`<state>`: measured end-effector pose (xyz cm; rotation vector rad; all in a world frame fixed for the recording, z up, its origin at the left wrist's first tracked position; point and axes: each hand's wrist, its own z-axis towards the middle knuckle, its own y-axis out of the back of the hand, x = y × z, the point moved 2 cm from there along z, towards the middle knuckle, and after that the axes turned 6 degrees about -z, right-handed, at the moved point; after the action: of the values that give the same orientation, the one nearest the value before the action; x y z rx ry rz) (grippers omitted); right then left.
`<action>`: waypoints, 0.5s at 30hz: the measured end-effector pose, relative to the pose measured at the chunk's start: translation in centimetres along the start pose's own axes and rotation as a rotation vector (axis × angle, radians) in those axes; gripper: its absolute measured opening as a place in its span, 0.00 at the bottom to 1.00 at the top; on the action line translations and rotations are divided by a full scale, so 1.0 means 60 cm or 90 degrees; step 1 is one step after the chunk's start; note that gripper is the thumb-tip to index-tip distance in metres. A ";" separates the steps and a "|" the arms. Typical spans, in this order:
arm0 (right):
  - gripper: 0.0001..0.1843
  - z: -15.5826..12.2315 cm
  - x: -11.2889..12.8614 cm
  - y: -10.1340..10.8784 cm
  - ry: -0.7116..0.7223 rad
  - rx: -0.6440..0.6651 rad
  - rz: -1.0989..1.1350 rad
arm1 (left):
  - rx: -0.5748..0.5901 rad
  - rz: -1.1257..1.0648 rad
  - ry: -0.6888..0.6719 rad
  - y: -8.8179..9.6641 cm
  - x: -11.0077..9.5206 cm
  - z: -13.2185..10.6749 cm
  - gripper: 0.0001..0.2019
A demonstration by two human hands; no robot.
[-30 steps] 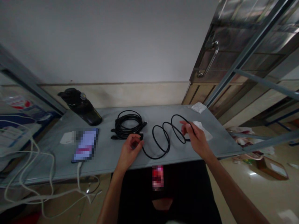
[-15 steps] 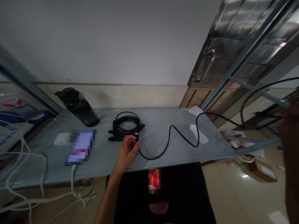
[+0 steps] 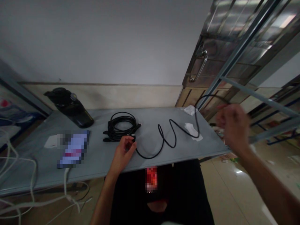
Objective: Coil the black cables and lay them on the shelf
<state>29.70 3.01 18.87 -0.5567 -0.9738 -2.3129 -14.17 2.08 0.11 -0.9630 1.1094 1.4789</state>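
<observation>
A black cable (image 3: 150, 158) runs in loose bends over the grey table, from my left hand (image 3: 122, 155) to my right hand (image 3: 235, 126). My left hand is closed around a black plug at one end of this cable, low over the table. At the right, beyond the table edge, my right hand is raised and blurred, its fingers closed on the cable. Just behind my left hand lies a coiled black cable (image 3: 111, 127) with its plugs sticking out at the sides. Whether the two cables join is hidden by my fingers.
A black bottle (image 3: 71, 107) leans at the back left. A phone (image 3: 75, 148) lies in front of it, with white cords (image 3: 35, 204) at the left edge. Crumpled white tissues (image 3: 193, 130) lie on the right. A metal frame (image 3: 236, 56) stands beside the table (image 3: 100, 170).
My right hand has come in from the far right towards the table, bringing the cable with it. The cable now lies in more bends. My left hand keeps its hold.
</observation>
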 end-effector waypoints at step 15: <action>0.15 -0.288 0.172 -0.369 0.236 0.568 -0.050 | 0.009 0.029 -0.002 -0.001 -0.015 -0.002 0.12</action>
<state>5.13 -0.52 2.15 0.2685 -1.6662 -1.6811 -13.97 1.74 0.95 -0.9306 1.1439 1.5070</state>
